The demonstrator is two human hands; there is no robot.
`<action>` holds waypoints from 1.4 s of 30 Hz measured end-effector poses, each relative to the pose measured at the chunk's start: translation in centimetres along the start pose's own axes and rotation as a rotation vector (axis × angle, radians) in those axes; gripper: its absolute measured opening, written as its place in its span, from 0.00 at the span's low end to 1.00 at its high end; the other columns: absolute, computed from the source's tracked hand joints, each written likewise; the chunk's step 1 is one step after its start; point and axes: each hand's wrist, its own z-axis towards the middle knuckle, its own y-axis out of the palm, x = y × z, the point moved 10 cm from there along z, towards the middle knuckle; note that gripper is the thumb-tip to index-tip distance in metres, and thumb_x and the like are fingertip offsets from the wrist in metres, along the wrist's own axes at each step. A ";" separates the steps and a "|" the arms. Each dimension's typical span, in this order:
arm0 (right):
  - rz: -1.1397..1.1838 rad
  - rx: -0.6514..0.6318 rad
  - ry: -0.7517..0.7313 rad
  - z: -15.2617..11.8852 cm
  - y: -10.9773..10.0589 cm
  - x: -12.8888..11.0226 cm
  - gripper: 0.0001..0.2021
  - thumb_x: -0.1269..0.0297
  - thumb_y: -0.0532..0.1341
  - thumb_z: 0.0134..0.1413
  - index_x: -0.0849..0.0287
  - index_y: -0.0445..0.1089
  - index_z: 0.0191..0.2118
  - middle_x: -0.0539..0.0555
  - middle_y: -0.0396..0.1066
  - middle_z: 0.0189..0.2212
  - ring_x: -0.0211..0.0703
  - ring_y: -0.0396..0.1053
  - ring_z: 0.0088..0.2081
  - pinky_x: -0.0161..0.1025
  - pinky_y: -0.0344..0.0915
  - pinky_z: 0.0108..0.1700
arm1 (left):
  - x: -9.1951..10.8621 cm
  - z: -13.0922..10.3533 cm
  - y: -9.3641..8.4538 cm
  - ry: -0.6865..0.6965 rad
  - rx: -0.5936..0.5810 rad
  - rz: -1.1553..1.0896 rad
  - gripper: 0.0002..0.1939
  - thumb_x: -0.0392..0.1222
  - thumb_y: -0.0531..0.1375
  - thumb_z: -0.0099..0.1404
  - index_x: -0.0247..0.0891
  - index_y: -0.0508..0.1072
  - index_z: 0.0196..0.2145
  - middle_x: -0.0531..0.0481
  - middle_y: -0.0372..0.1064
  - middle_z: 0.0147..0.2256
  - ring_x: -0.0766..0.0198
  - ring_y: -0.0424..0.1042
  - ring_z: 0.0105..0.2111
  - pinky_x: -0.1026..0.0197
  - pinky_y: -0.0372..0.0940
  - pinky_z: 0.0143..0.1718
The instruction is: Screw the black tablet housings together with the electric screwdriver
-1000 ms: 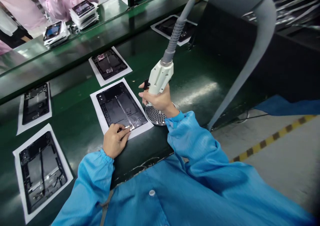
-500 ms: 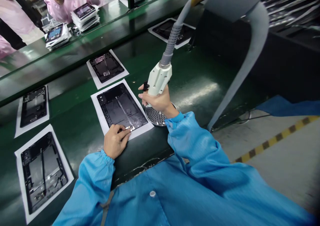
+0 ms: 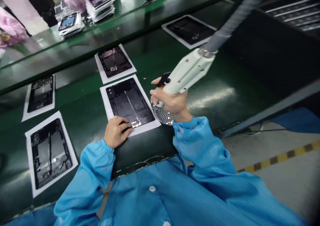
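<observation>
While right hand [image 3: 172, 102] wrapped shut round white hose-fed tool [image 3: 186, 74], left hand [image 3: 116, 131] pressed fingertips, holding nothing, on near edge of black tablet frame [image 3: 130, 102]. Frame on white sheet [image 3: 106, 97], left of tool. Judged light, thin, stiff, flex-prone; hold by edges.

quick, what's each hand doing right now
Left hand: empty, fingertips pressing the near edge of the black tablet frame.
Right hand: closed around the white hose tool.
</observation>
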 end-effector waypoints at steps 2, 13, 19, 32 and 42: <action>0.008 -0.086 0.065 -1.2 2.2 0.3 0.13 0.64 0.67 0.44 0.59 0.67 0.37 0.42 0.63 0.14 0.34 0.63 0.15 0.35 0.65 0.20 | -0.4 0.0 0.2 -0.033 0.002 -0.001 0.11 0.49 0.61 0.64 0.39 0.79 0.35 0.45 0.73 0.37 0.58 0.69 0.37 0.54 0.65 0.38; -0.059 -0.360 0.282 -5.1 8.1 4.1 0.14 0.60 0.66 0.45 0.61 0.67 0.37 0.44 0.64 0.15 0.34 0.64 0.17 0.34 0.66 0.21 | -6.6 -1.6 -4.9 -0.447 0.216 -0.130 0.07 0.41 0.62 0.61 0.37 0.79 0.32 0.50 0.76 0.33 0.65 0.73 0.31 0.64 0.67 0.34; -0.104 -0.384 0.250 -5.7 8.0 4.2 0.14 0.59 0.66 0.44 0.60 0.67 0.36 0.48 0.68 0.22 0.33 0.65 0.20 0.35 0.67 0.23 | -11.2 -4.7 -5.4 -0.851 0.198 -0.157 0.08 0.42 0.61 0.59 0.35 0.78 0.30 0.52 0.74 0.24 0.65 0.71 0.24 0.64 0.64 0.30; -0.054 -0.139 0.095 -2.8 3.7 1.8 0.13 0.62 0.66 0.46 0.57 0.67 0.38 0.42 0.63 0.14 0.36 0.64 0.16 0.39 0.68 0.24 | -7.7 -3.0 -1.1 -0.849 -0.126 -0.037 0.21 0.51 0.60 0.58 0.38 0.61 0.14 0.53 0.59 0.16 0.65 0.61 0.20 0.63 0.50 0.24; -0.098 -0.189 0.237 -2.7 3.5 4.0 0.13 0.65 0.67 0.41 0.60 0.68 0.35 0.45 0.65 0.14 0.37 0.65 0.15 0.36 0.66 0.18 | -15.4 -6.2 -11.8 -0.909 0.721 -0.360 0.12 0.44 0.60 0.49 0.39 0.59 0.22 0.58 0.60 0.19 0.73 0.59 0.18 0.70 0.54 0.20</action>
